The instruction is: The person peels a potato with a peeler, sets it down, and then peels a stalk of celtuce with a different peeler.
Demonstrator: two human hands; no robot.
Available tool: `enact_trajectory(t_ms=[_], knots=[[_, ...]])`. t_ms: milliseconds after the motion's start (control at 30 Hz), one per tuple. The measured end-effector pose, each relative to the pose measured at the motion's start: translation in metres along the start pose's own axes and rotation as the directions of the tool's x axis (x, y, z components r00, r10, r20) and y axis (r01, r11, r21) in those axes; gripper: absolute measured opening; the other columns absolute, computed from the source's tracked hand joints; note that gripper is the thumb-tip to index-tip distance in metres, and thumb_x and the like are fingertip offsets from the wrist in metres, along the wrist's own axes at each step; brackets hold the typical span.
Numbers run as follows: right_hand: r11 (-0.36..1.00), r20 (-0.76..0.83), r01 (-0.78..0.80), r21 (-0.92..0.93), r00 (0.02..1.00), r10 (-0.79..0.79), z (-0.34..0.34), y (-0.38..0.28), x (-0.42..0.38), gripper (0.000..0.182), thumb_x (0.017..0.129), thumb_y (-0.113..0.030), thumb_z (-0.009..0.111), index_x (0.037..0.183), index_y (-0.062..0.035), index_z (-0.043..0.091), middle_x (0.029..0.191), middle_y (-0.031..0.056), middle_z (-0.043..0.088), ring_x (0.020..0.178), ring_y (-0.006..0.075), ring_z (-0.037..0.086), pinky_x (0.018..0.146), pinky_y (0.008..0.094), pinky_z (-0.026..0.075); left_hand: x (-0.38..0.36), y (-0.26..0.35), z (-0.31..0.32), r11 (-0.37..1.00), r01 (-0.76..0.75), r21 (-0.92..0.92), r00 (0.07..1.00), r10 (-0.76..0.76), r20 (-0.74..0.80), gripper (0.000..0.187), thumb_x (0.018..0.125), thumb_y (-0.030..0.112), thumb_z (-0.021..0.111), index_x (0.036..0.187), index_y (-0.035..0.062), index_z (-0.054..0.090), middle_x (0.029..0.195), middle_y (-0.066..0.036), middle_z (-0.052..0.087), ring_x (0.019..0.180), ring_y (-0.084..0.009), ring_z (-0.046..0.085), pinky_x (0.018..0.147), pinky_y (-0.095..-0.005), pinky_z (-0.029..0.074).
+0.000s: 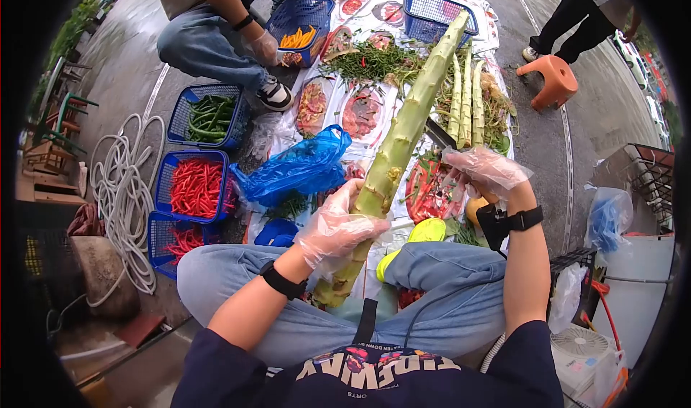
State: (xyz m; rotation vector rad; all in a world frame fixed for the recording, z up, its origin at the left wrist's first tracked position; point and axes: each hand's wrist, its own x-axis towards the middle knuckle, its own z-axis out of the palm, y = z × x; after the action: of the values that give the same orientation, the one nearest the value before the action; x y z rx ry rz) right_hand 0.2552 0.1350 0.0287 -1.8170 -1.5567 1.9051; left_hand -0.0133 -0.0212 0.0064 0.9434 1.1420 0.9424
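The left hand [342, 224] is clamping the thick green stalk [399, 152], which is stretching beyond it; I'm guessing stiff, weighty, best held low. The right hand [488, 170] is gripping a dark tool [440, 132].

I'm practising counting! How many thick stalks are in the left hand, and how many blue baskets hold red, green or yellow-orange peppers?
Thick stalk in the left hand: 1
Baskets with red peppers: 2
Basket with green peppers: 1
Basket with yellow-orange peppers: 1
Total: 5
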Motion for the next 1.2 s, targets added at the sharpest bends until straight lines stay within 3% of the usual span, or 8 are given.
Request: enact_trajectory(t_ms=[133, 167, 233, 367, 467, 533, 633, 1200], knots=[[0.648, -0.355, -0.086, -0.757, 0.887, -0.296, -0.001, 0.008, 0.008, 0.045, 0.086, -0.047, 0.070, 0.086, -0.0017, 0.068, 0.063, 0.0059, 0.062, 0.049, 0.0107, 0.054, 0.046, 0.0232, 0.042, -0.001, 0.001, -0.002, 0.969, 0.126, -0.214, 0.991, -0.112, 0.073, 0.052, 0.080, 0.015, 0.078, 0.122, 0.0038, 0.049, 0.087, -0.002, 0.061, 0.070, -0.0077, 0.058, 0.063, -0.0253, 0.049], [0.945, -0.253, 0.071, -0.319, 0.955, -0.158, -0.003, -0.004, -0.010, 0.040, 0.086, -0.043, 0.071, 0.084, -0.0032, 0.066, 0.064, 0.0037, 0.060, 0.052, 0.0108, 0.054, 0.048, 0.0231, 0.042, -0.002, 0.007, -0.002, 0.960, 0.147, -0.238, 0.989, -0.134, 0.069, 0.050, 0.080, 0.017, 0.077, 0.121, 0.0040, 0.051, 0.086, -0.002, 0.061, 0.070, -0.0083, 0.058, 0.063, -0.0256, 0.050], [0.890, -0.145, 0.160, 0.428, 0.984, -0.107, 0.006, -0.010, -0.021, 0.035, 0.089, -0.038, 0.070, 0.085, -0.0032, 0.063, 0.063, 0.0012, 0.056, 0.051, 0.0117, 0.052, 0.048, 0.0252, 0.042, -0.002, 0.004, -0.001, 0.950, 0.149, -0.276, 0.989, -0.139, 0.056, 0.045, 0.082, 0.020, 0.076, 0.118, 0.0042, 0.053, 0.087, -0.002, 0.061, 0.069, -0.0099, 0.059, 0.062, -0.0260, 0.050], [0.960, -0.207, -0.144, -0.240, 0.974, 0.094, 0.006, -0.008, -0.013, 0.026, 0.095, -0.027, 0.063, 0.098, -0.0009, 0.063, 0.076, 0.0027, 0.059, 0.063, 0.0100, 0.055, 0.057, 0.0254, 0.045, 0.001, 0.006, -0.003, 0.953, 0.112, -0.281, 0.994, -0.109, 0.024, 0.042, 0.083, 0.018, 0.075, 0.117, 0.0038, 0.054, 0.090, -0.003, 0.061, 0.070, -0.0100, 0.060, 0.063, -0.0266, 0.051], [0.923, -0.182, 0.324, 0.208, 0.940, -0.288, 0.017, 0.001, -0.013, 0.032, 0.094, -0.031, 0.064, 0.094, 0.0011, 0.064, 0.067, 0.0049, 0.058, 0.057, 0.0118, 0.054, 0.056, 0.0284, 0.045, 0.001, 0.011, -0.003, 0.947, 0.110, -0.301, 0.993, -0.116, -0.002, 0.042, 0.083, 0.018, 0.075, 0.117, 0.0037, 0.054, 0.091, -0.003, 0.061, 0.071, -0.0104, 0.060, 0.063, -0.0269, 0.052], [0.886, -0.107, 0.230, 0.404, 0.973, -0.204, 0.019, -0.002, -0.015, 0.039, 0.089, -0.036, 0.068, 0.091, 0.0028, 0.062, 0.060, 0.0061, 0.054, 0.055, 0.0120, 0.052, 0.056, 0.0301, 0.046, 0.001, 0.010, -0.003, 0.940, 0.106, -0.326, 0.993, -0.115, -0.008, 0.043, 0.083, 0.018, 0.075, 0.118, 0.0037, 0.054, 0.091, -0.003, 0.061, 0.071, -0.0106, 0.060, 0.063, -0.0269, 0.052], [0.533, -0.369, 0.195, -0.824, 0.530, -0.764, 0.027, 0.002, -0.009, 0.029, 0.088, -0.026, 0.067, 0.095, 0.0017, 0.060, 0.069, 0.0152, 0.064, 0.064, 0.0299, 0.066, 0.062, 0.0394, 0.051, 0.004, 0.010, -0.004, 0.942, 0.104, -0.319, 0.993, -0.113, -0.010, 0.045, 0.083, 0.015, 0.073, 0.122, 0.0032, 0.052, 0.093, -0.005, 0.062, 0.072, -0.0128, 0.062, 0.065, -0.0281, 0.053], [0.152, 0.044, 0.341, -0.928, 0.504, -0.863, 0.057, -0.019, -0.039, 0.035, 0.070, -0.026, 0.080, 0.084, -0.0054, 0.056, 0.071, 0.0119, 0.057, 0.068, 0.0335, 0.061, 0.059, 0.0419, 0.048, 0.008, 0.000, -0.004, 0.969, 0.100, -0.224, 0.995, -0.103, -0.002, 0.049, 0.081, 0.009, 0.074, 0.124, 0.0027, 0.050, 0.098, -0.007, 0.063, 0.074, -0.0138, 0.063, 0.068, -0.0285, 0.054]])
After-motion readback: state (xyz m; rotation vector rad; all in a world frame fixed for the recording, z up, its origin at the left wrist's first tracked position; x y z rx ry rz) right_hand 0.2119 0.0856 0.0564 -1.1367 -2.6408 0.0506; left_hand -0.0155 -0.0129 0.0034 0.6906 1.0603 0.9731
